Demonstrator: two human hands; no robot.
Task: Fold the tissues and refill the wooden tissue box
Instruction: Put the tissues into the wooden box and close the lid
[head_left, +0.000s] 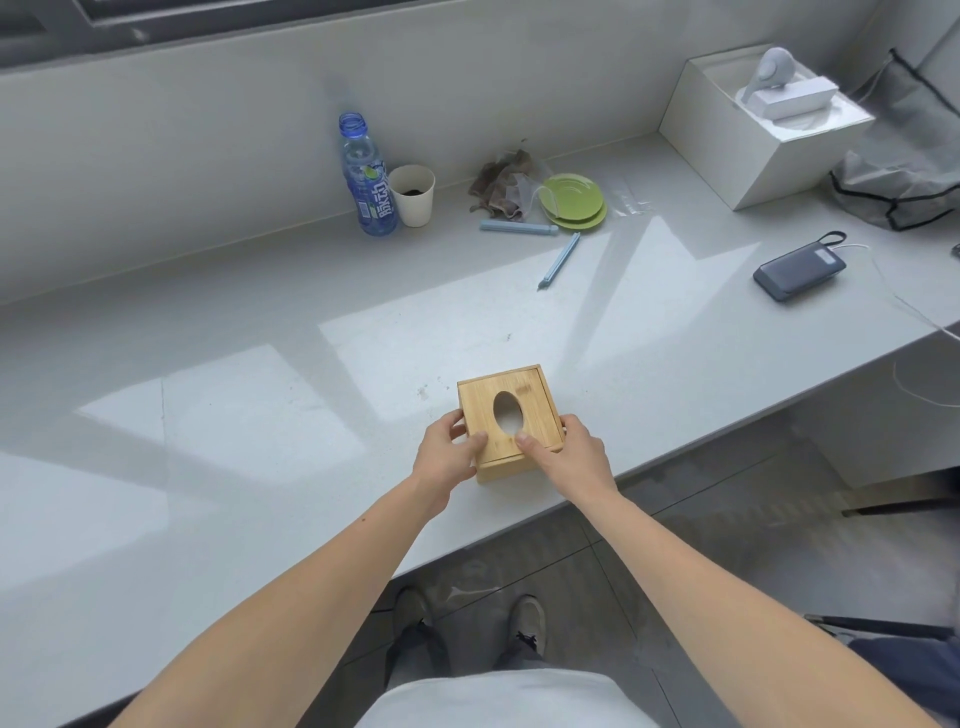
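Wooden tissue box (511, 415) — square, light wood, oval opening in the lid; stands on the grey desk (234, 364) close to its near edge. Landmark for all entries below.

Left hand (445, 457): on the box's left side, thumb lying on the lid, fingers wrapped against the side wall; grip closed on the box.

Right hand (569, 452): on the box's right side, thumb on the lid beside the oval opening, fingers along the right wall; grip likewise closed on the box.

Blue bottle (366, 176) and paper cup (412, 195): far behind the box, to its left, touching or nearly so.

Green plates (574, 200), stacked, with a crumpled cloth (501, 184) beside them: far behind the box.

Two blue sticks (519, 227): behind the box, nearer than the plates.

Power bank (800, 270) — well to the box's right.

White carton (763, 130): far right, behind the box.
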